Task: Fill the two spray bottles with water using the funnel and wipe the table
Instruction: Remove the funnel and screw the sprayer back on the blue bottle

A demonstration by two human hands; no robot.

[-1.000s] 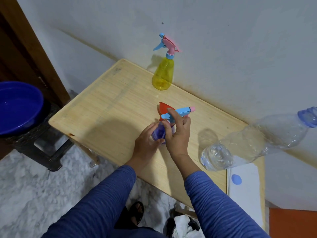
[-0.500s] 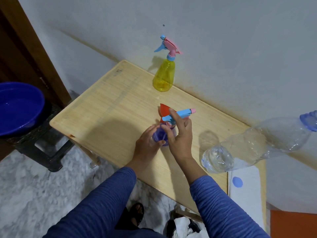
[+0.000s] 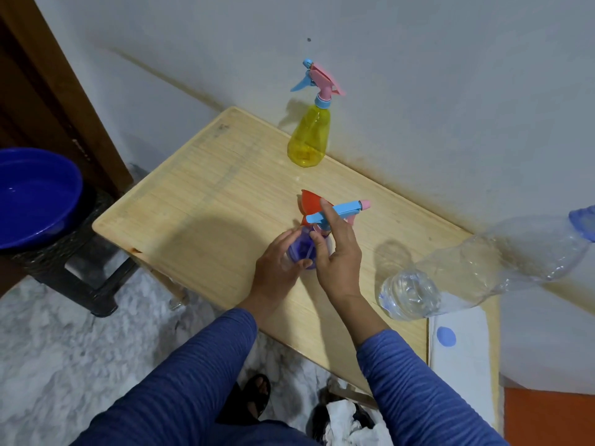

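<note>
**Purple bottle upright between both hands, spray head across its neck**

The table (image 3: 199, 201) runs along the wall, its near long edge toward the person. On it, by size: a clear water bottle (image 3: 476, 272) lying on its side at the right end, cap toward the wall; a yellow bottle (image 3: 309, 140) standing capped at the far edge; and the purple bottle (image 3: 301, 252) standing near the middle, a little toward the near edge. The red funnel (image 3: 310, 202) lies just behind the purple bottle, on its far side.

The left hand (image 3: 277, 268) curls round the purple bottle's body from the left and steadies it. The right hand (image 3: 338, 259) comes in from the right, fingers pinching at the neck under the blue spray head (image 3: 346, 209), with the forefinger up against that head. The head's long axis lies level, roughly along the table's length, nozzle toward the right end.

The bottle's own axis is upright, directly between the two hands, so the turn at the neck falls to the right hand, which is the nearer to the head. Whether the head is being tightened or loosened, I cannot tell.
</note>
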